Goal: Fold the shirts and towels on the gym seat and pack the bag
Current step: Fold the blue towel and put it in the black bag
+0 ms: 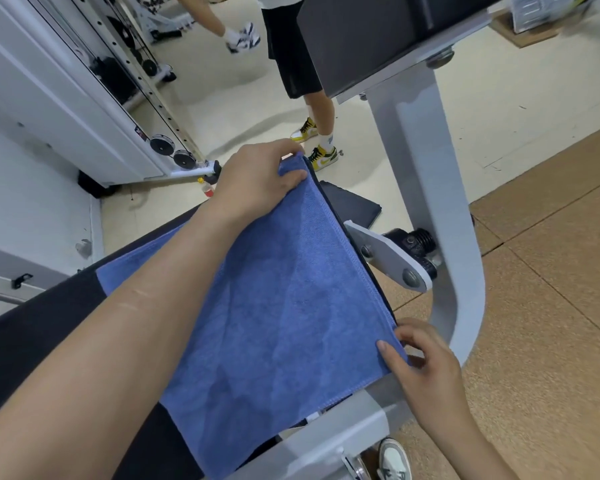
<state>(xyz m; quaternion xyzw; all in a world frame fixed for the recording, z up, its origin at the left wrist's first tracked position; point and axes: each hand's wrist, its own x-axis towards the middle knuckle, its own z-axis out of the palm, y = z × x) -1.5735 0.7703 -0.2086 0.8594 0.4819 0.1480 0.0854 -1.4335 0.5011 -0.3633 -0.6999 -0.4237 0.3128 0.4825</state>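
Note:
A blue towel [284, 306] lies spread flat over the black gym seat [32, 348], doubled along its right edge. My left hand [257, 178] pinches the towel's far corner, thumb on top. At the near right corner, my right hand [423, 365] pinches the cloth between thumb and fingers. My left forearm crosses over the towel's left part and hides it. No bag or shirt is in view.
The grey steel frame [430, 174] of the machine curves round the seat's right side, with a black pad [368, 36] above. A person's legs in yellow shoes [321, 157] stand just beyond the seat. A white cable machine [84, 98] fills the left. My shoe [394, 459] shows below.

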